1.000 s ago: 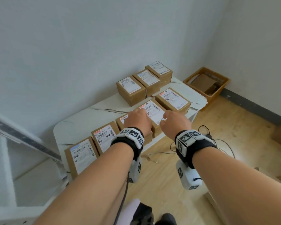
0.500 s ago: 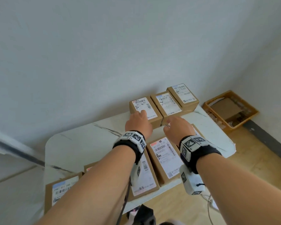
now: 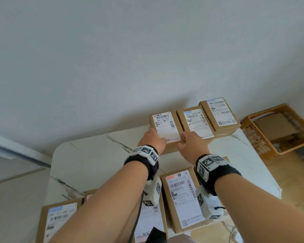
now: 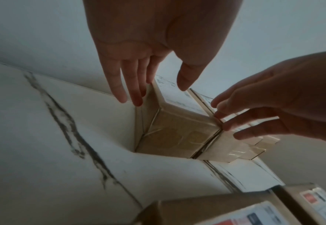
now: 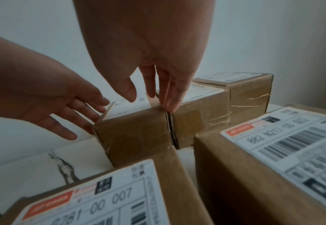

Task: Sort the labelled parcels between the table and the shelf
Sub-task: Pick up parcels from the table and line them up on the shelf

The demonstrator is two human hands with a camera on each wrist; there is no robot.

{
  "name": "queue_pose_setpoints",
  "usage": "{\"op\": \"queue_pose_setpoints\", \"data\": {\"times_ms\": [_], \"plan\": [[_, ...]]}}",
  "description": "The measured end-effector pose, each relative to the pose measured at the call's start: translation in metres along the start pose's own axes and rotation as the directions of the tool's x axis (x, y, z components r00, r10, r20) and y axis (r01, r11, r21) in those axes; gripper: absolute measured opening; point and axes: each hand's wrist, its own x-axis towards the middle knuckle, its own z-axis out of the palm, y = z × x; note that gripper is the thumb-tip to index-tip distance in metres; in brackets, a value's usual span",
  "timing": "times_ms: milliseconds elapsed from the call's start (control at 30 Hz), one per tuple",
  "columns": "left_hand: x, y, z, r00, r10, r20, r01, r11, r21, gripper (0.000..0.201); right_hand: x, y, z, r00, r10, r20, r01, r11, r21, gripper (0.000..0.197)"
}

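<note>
A brown parcel with a white label [image 3: 165, 127] is the left one of three in the back row on the marble table [image 3: 95, 163]. My left hand [image 3: 151, 139] lies against its left side, fingers [image 4: 135, 91] straight down the side wall and thumb over the top label. My right hand [image 3: 191, 142] reaches its right edge, straight fingertips [image 5: 170, 105] touching the seam between this parcel [image 5: 135, 134] and its neighbour [image 5: 198, 121]. Neither hand has closed round the parcel, which still sits on the table.
Two more labelled parcels [image 3: 195, 121] [image 3: 219, 114] stand tight to the right against the wall. Several parcels [image 3: 181, 195] lie in the front row under my forearms. An orange crate [image 3: 279, 127] with cardboard sits on the floor at the right.
Both hands moved forward from the front-row parcels to the left parcel of the back row. The head view came closer over the table.
</note>
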Motion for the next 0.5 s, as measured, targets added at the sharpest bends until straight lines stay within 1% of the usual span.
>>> {"op": "queue_pose_setpoints", "data": {"times_ms": [67,133,233,400,500], "plan": [[0.004,0.001,0.003,0.999,-0.035,0.006,0.035,0.999,0.001,0.045,0.006,0.002,-0.001,1.000,-0.010,0.000,0.010,1.000,0.005,0.022],[0.008,0.000,0.005,0.998,-0.060,0.004,0.060,0.998,-0.011,0.043,0.013,0.001,-0.005,1.000,-0.008,0.007,0.008,1.000,0.016,0.024],[0.012,-0.003,0.007,0.996,-0.090,0.027,0.091,0.996,-0.020,0.040,0.021,-0.003,-0.009,0.999,0.028,0.020,-0.028,0.999,0.033,0.029],[0.015,-0.014,0.004,0.990,-0.131,0.054,0.132,0.991,-0.016,0.038,0.024,-0.014,0.000,0.995,0.042,0.095,-0.040,0.999,-0.024,0.025],[0.014,-0.022,0.002,0.984,-0.162,0.074,0.165,0.986,-0.034,0.041,0.024,-0.018,0.006,0.990,0.040,0.139,-0.036,0.999,-0.025,0.031]]}}
